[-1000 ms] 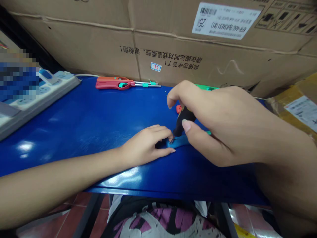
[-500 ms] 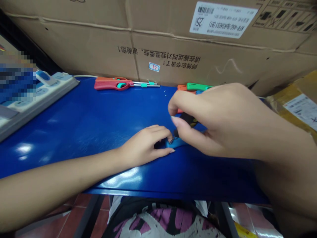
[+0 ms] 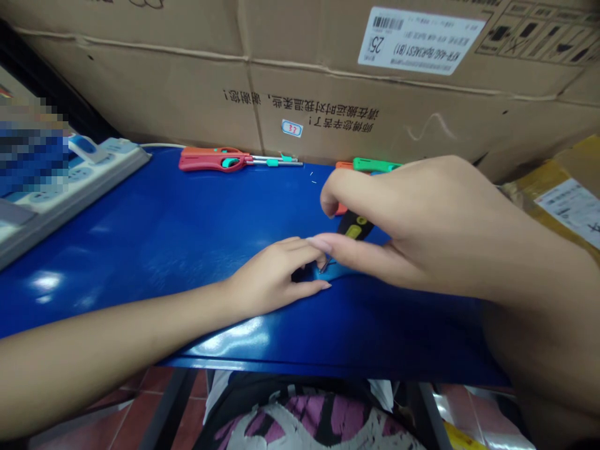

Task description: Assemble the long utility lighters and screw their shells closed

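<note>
My left hand [image 3: 276, 275] rests on the blue table [image 3: 164, 250], its fingers pinched around the end of a small blue plastic piece [image 3: 335, 270] lying flat. My right hand [image 3: 422, 225] is curled around a black and yellow screwdriver [image 3: 352, 228], whose tip points down at the blue piece right beside my left fingertips. Thumb and forefinger wrap the handle; most of the tool is hidden by the hand.
A red and teal gas lighter [image 3: 225, 159] lies at the table's back edge. Orange and green parts [image 3: 370, 165] show behind my right hand. A white power strip [image 3: 70, 181] sits at the left. Cardboard boxes [image 3: 300, 81] wall the back; a taped parcel [image 3: 557, 194] is at right.
My right hand's thumb and fingers have shifted round the screwdriver handle, so its yellow mark now shows. My left hand has stayed put on the blue piece.
</note>
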`<state>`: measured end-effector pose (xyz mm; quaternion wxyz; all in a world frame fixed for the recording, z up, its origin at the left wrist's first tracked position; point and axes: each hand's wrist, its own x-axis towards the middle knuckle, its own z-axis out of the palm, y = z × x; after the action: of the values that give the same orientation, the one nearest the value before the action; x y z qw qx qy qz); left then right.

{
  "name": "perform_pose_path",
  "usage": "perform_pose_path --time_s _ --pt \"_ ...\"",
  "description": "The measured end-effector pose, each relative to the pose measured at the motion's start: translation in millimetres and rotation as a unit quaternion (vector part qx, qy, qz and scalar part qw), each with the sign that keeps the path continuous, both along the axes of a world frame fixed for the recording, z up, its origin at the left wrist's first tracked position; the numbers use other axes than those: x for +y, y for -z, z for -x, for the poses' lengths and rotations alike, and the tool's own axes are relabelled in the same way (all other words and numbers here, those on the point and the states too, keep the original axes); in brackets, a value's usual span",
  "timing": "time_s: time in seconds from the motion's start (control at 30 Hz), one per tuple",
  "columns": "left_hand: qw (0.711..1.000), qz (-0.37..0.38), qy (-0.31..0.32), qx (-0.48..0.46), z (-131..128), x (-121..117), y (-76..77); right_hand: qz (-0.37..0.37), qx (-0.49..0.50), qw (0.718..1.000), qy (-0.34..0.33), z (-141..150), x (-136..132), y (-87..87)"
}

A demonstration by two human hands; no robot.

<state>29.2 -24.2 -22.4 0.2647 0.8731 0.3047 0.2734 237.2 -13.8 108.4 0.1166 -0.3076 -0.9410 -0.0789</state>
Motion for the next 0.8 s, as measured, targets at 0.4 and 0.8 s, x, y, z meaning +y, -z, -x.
perform_pose_path --time_s 0.4,0.8 --pt "1.0 -0.002 0.004 -0.003 -1.0 0.6 -3.0 0.021 0.009 0.999 -0.023 -2.1 -0.8 -0.8" --pt "1.0 0.006 0.003 0.012 0.6 0.5 -1.1 0.064 0.065 0.996 -0.021 -2.5 1.8 -0.6"
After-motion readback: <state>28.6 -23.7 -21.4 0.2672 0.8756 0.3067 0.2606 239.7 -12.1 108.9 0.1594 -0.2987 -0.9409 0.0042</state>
